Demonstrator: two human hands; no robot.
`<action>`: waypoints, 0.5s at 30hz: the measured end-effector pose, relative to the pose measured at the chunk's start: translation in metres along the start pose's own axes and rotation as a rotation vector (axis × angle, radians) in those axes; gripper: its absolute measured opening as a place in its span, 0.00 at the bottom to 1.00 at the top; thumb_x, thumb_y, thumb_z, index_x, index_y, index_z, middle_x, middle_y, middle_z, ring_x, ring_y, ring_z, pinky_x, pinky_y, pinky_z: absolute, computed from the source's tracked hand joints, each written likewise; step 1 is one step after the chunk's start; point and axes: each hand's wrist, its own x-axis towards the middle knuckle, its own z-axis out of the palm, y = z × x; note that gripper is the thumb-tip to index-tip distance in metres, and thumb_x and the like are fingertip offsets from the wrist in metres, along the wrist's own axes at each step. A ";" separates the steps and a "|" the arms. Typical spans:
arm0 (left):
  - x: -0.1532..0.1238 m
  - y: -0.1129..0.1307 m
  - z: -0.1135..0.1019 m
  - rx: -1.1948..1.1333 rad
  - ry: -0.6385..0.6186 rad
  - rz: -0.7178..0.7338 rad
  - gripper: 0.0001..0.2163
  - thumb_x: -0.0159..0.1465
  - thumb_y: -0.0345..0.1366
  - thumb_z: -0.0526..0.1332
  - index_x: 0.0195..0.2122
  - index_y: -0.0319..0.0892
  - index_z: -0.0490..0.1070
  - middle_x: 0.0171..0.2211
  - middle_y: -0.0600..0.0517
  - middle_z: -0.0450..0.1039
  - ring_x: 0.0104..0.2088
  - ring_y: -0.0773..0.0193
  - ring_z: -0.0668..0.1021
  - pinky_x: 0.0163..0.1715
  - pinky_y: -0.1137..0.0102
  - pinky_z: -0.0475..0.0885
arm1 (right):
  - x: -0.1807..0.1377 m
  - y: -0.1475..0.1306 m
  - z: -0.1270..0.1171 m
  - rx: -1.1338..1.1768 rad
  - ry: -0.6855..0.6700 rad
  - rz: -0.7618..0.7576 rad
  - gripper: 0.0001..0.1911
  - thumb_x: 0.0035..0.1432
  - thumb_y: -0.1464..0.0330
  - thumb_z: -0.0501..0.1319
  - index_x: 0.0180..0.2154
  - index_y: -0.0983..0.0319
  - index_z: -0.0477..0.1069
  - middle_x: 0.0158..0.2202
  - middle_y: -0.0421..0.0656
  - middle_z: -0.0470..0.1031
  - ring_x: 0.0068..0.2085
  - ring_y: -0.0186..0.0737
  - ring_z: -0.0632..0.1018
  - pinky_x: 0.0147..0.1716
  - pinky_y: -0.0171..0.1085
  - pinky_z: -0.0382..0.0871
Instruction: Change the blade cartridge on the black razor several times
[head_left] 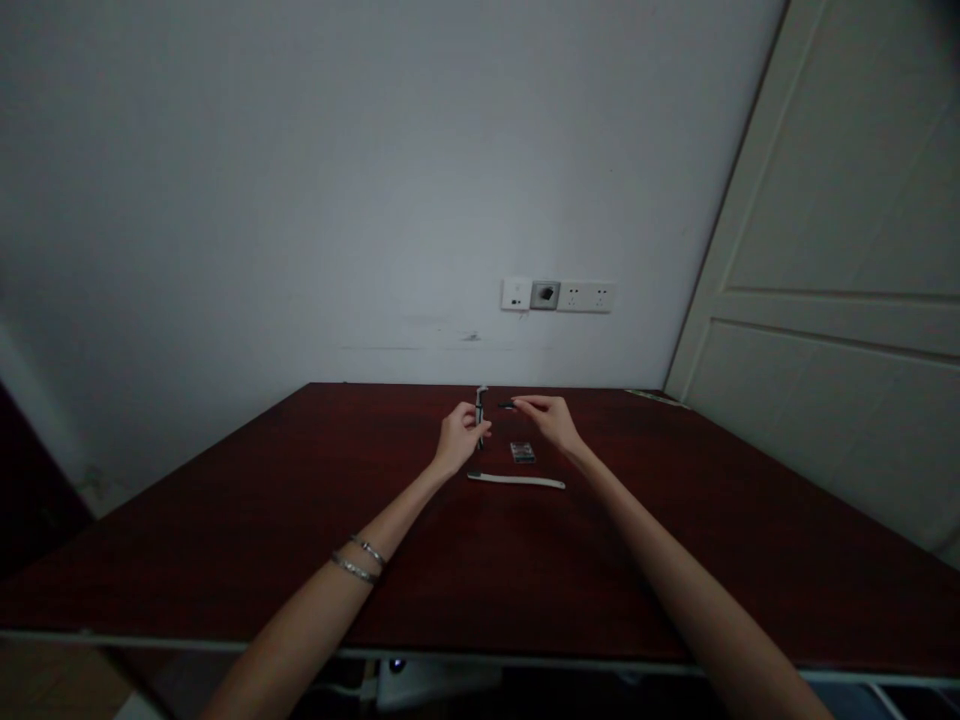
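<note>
My left hand (460, 438) is closed round a slim upright tool (480, 410) with a pale, bent top end and a dark band; its exact kind is too small to make out. To the right, my right hand (551, 418) pinches a small thin black piece (506, 405) between its fingertips, pointing toward the tool and apart from it. Between the hands on the table lies a small clear plastic case (523, 452) with little parts in it. Nearer to me rests a long, slightly curved whitish strip (516, 481) with a dark left end.
The dark red table (225, 540) reaches back to a white wall (390, 180). Sockets (585, 296) are set in the wall above it. A pale panelled door (840, 300) stands at the right. Below the front edge, a white object (435, 683) is partly visible.
</note>
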 end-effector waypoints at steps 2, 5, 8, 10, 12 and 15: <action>-0.005 -0.002 0.004 0.059 0.017 0.062 0.09 0.53 0.30 0.63 0.31 0.40 0.61 0.25 0.53 0.73 0.25 0.65 0.77 0.27 0.72 0.72 | 0.004 -0.001 0.003 0.035 0.017 0.022 0.19 0.47 0.57 0.61 0.33 0.66 0.78 0.29 0.46 0.79 0.30 0.41 0.76 0.31 0.38 0.69; -0.012 -0.003 0.010 0.170 0.021 0.139 0.09 0.54 0.31 0.62 0.33 0.41 0.62 0.26 0.52 0.74 0.26 0.64 0.77 0.27 0.72 0.71 | 0.006 -0.003 0.009 0.105 0.047 0.036 0.21 0.46 0.56 0.62 0.33 0.68 0.78 0.27 0.46 0.78 0.27 0.38 0.74 0.29 0.36 0.67; -0.015 -0.003 0.011 0.292 0.013 0.191 0.08 0.55 0.32 0.62 0.35 0.41 0.65 0.30 0.49 0.76 0.30 0.62 0.78 0.29 0.72 0.70 | 0.005 -0.003 0.014 0.195 0.076 0.069 0.23 0.45 0.55 0.63 0.34 0.69 0.77 0.27 0.47 0.78 0.25 0.36 0.73 0.27 0.35 0.67; -0.016 -0.004 0.011 0.372 0.005 0.213 0.07 0.55 0.32 0.62 0.35 0.41 0.68 0.32 0.48 0.76 0.32 0.61 0.78 0.31 0.71 0.70 | 0.004 -0.003 0.017 0.252 0.096 0.090 0.24 0.44 0.55 0.63 0.35 0.69 0.77 0.28 0.47 0.78 0.25 0.36 0.73 0.27 0.35 0.67; -0.016 -0.005 0.011 0.455 0.005 0.222 0.05 0.56 0.32 0.62 0.34 0.40 0.70 0.32 0.48 0.76 0.32 0.61 0.78 0.32 0.71 0.69 | 0.003 -0.003 0.018 0.288 0.115 0.103 0.25 0.44 0.54 0.63 0.35 0.69 0.77 0.27 0.47 0.78 0.26 0.36 0.73 0.27 0.34 0.67; -0.018 -0.005 0.012 0.579 0.025 0.219 0.05 0.56 0.32 0.62 0.33 0.40 0.70 0.31 0.49 0.76 0.31 0.62 0.78 0.32 0.72 0.69 | 0.002 -0.005 0.020 0.292 0.130 0.110 0.26 0.43 0.53 0.63 0.34 0.69 0.77 0.27 0.46 0.77 0.25 0.35 0.72 0.26 0.34 0.66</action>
